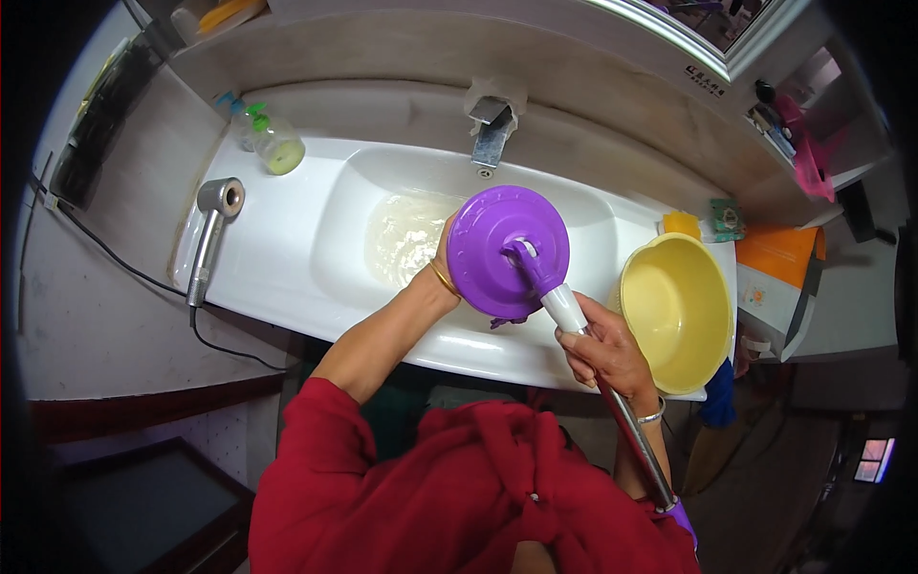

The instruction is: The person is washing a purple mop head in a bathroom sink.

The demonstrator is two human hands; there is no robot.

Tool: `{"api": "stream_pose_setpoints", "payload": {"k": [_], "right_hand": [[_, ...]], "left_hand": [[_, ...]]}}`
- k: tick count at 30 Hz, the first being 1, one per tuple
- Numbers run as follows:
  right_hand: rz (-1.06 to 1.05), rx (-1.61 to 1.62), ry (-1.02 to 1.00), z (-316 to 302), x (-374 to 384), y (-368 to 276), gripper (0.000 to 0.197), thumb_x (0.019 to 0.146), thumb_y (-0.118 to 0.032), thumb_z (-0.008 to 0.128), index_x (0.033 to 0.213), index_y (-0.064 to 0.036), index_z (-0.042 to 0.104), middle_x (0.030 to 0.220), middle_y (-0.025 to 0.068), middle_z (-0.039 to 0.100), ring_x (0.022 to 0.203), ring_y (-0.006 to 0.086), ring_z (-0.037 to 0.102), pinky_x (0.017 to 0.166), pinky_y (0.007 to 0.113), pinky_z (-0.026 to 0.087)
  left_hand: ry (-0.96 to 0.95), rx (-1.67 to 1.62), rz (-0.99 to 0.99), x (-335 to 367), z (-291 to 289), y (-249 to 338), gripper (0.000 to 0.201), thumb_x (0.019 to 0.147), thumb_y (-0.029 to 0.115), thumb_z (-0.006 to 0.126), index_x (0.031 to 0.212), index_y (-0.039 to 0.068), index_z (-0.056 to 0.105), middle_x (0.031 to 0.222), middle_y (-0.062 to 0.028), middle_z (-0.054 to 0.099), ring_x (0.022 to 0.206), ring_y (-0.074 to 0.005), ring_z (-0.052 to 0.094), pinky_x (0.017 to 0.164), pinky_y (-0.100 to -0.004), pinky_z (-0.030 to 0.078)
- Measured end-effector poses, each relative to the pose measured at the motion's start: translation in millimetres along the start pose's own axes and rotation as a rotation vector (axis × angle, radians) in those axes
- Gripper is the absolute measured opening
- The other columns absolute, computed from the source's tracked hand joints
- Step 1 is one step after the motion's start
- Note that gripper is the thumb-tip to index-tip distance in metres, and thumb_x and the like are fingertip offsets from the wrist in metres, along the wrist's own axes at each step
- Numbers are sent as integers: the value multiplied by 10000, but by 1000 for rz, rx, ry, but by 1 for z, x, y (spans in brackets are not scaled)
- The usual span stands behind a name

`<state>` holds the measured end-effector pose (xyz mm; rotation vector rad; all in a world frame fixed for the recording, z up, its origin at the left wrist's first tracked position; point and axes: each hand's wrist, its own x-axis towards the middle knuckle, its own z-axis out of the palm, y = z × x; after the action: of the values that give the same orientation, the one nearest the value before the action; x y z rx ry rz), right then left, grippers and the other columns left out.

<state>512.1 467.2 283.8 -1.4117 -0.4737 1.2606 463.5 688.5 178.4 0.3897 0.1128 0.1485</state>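
Above the sink (pixel 287 239) hangs a purple mop head (pixel 481 258); the person's right hand (pixel 612 351) grasps its pole (pixel 622 413) near the white collar (pixel 563 309), apparently for control; the left hand (pixel 443 253) meets the head's edge, seemingly as a brace, its hidden fingers leaving the grip uncertain; a yellow tub (pixel 677 311) stands on the sink's right end, likely for clearance.

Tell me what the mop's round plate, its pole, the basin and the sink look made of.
Plate: probably plastic, smooth purple with slight sheen. Pole: likely polished metal, judging by bright streaks along it. Basin: apparently plastic, thin-walled, satiny yellow. Sink: glossy white; ceramic or acrylic, can't tell.
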Motion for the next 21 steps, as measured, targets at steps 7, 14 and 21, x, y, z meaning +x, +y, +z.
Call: {"api": "stream_pose_setpoints", "payload": {"k": [7, 14, 21], "right_hand": [[-121, -7, -13, -5, 8, 8, 444, 846, -72, 534, 1254, 34, 395, 788, 48, 520, 435, 37, 390, 373, 187, 330], [-113, 299, 10, -31, 11, 2, 407, 857, -66, 534, 1220, 60, 400, 811, 75, 526, 490, 20, 403, 390, 153, 351], [-185, 319, 35, -26, 12, -9, 424, 853, -48, 518, 1241, 61, 383, 802, 73, 514, 495, 21, 402, 388, 154, 348]], "left_hand": [[122, 6, 14, 7, -19, 3, 469, 919, 420, 372, 1182, 59, 513, 1102, -106, 596, 985, -224, 585, 868, -387, 485], [168, 23, -56, -2, -12, 20, 618, 856, 600, 373, 1256, 136, 458, 1268, -62, 486, 1200, -245, 423, 993, -528, 290], [600, -147, -473, -12, -3, -63, 754, 759, 744, 317, 1304, 234, 421, 1274, -109, 462, 1194, -306, 407, 967, -644, 204]]}}
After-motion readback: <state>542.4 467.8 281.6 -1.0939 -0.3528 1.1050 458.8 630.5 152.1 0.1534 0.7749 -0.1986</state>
